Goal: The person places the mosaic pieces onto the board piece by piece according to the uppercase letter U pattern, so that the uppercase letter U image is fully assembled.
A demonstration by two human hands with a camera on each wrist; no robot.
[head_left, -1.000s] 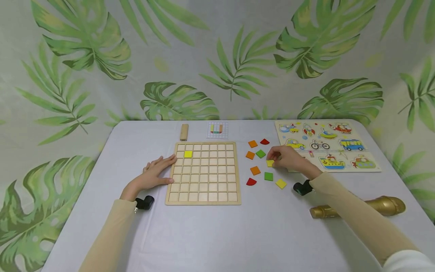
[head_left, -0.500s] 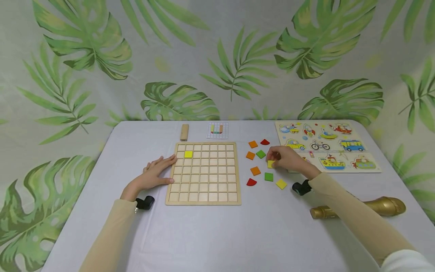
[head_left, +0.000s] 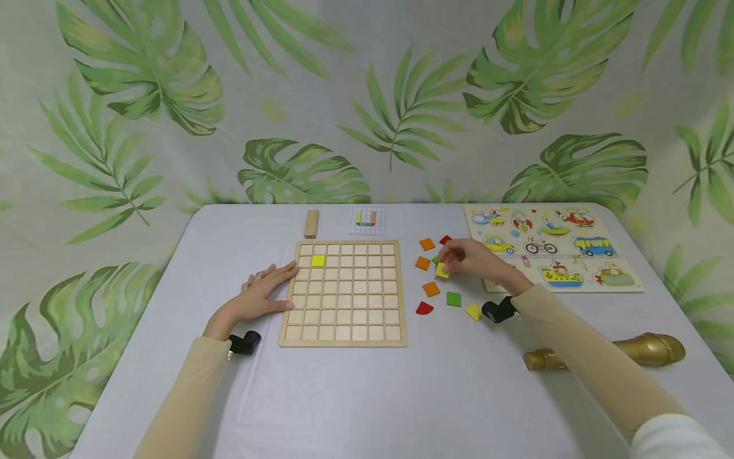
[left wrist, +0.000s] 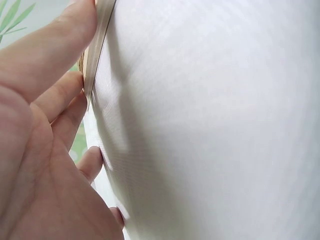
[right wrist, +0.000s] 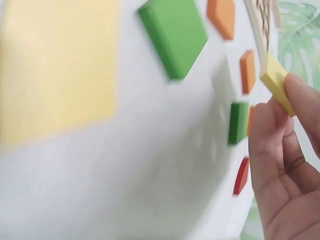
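A wooden grid board [head_left: 344, 299] lies mid-table, with one yellow square tile [head_left: 318, 261] in a cell near its upper left. My left hand [head_left: 258, 296] rests against the board's left edge, fingers extended; the left wrist view shows fingertips along the wooden rim [left wrist: 100, 45]. Between thumb and fingers my right hand [head_left: 467, 258] pinches another yellow square tile [right wrist: 276, 85], lifted off the cloth. Below and around that hand lie orange tiles [head_left: 431, 289], green tiles [head_left: 453, 299], red quarter-round tiles [head_left: 424, 308] and a yellow tile [head_left: 473, 311]. One green tile is partly hidden by the hand.
Behind the board stand a small wooden block [head_left: 311, 224] and a printed pattern card [head_left: 367, 220]. A picture puzzle board [head_left: 550, 248] of vehicles lies at the back right. A golden bamboo-shaped object [head_left: 648, 349] lies partly under the right forearm.
My right hand has lifted the yellow tile and moved left with it, over the green tile. The left hand stays in place on the board's edge.
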